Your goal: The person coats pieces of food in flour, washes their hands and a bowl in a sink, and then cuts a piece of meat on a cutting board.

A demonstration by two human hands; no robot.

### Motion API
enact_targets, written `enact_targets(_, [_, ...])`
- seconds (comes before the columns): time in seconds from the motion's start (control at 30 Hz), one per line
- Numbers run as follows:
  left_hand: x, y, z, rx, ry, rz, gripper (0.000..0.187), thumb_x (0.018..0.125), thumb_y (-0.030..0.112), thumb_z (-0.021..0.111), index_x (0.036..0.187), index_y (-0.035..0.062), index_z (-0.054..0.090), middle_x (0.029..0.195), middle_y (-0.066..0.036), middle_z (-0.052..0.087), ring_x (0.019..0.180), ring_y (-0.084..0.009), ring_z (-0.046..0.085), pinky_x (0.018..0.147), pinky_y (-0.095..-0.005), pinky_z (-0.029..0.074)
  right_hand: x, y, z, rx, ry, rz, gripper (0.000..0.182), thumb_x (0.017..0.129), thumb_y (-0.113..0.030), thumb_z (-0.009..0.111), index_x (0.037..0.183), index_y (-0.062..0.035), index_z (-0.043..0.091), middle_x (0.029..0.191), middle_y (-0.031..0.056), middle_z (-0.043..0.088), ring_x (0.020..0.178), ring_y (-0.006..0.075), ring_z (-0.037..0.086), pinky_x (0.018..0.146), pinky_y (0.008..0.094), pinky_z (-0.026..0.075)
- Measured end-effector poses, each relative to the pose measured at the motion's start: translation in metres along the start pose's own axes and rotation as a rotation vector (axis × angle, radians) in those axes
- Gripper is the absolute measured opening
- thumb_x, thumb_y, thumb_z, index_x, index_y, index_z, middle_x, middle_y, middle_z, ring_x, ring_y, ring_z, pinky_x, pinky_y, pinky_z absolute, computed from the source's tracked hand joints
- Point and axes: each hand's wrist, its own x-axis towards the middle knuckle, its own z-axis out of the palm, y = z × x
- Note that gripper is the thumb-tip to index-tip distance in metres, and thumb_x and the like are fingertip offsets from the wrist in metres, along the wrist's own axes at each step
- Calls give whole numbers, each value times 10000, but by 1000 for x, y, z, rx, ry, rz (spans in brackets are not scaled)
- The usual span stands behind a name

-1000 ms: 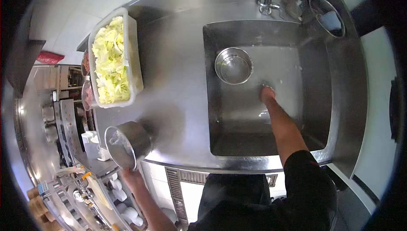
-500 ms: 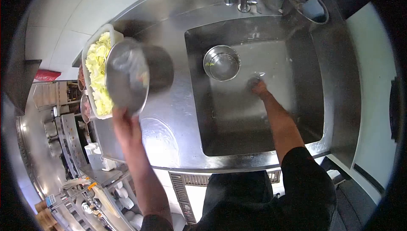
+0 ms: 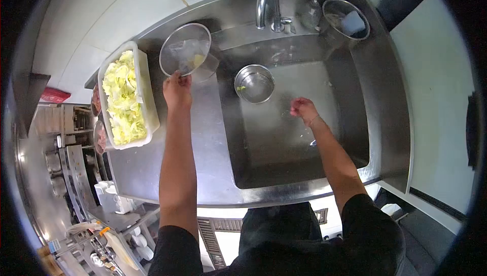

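My left hand (image 3: 178, 89) grips the near rim of a round metal bowl (image 3: 169, 66), held tilted at the back of the counter beside the sink. Inside the bowl lie something pale and crumpled and a few yellowish bits. Over the water in the sink (image 3: 299, 167), my right hand (image 3: 303, 109) is closed with its fingers curled; whatever is in it, if anything, is hidden. To its left a small round metal pot (image 3: 255, 92) sits in the sink with a green scrap inside. Left of the bowl stands a white plastic tub (image 3: 148, 108) full of cut lettuce (image 3: 123, 96).
The faucet (image 3: 268, 5) rises at the sink's back edge. A metal-rimmed bowl (image 3: 331, 21) with a pale blue sponge (image 3: 353, 23) and a clear bottle (image 3: 313, 13) stand behind the sink. Bowls of reddish food (image 3: 100, 136) are partly hidden beyond the tub.
My left hand has carried the bowl from beside the lettuce tub toward the counter's back. My right hand has come up from the sink water. The view has shifted slightly.
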Motion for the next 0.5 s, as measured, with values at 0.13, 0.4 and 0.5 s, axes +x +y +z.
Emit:
enact_targets(0.13, [-45,-7,13,-101,74,-120,129,972,142,647,1000,50,561,875,-89,612,820,-213,631,782,-366,563,1,-9,2,-997,-8,-225,265,974,-131,598,1211,-17,633,1167,167,657,1024,310,666,906,415,566])
enact_targets(0.4, [-119,-58,108,305,-94,-400,289,958,169,638,1207,49,557,1150,-109,622,1073,-255,622,876,-394,554,-19,-180,85,-1140,522,-1063,569,931,-171,622,1451,-7,459,1474,209,471,1340,388,475,1135,454,387])
enact_targets(0.5, [-96,-82,134,331,-162,-481,376,971,196,630,1299,48,521,1208,-128,608,1141,-295,609,913,-438,552,0,-206,91,-1435,551,-1152,680,939,-230,628,1520,-4,359,1544,179,401,1418,360,395,1174,497,323])
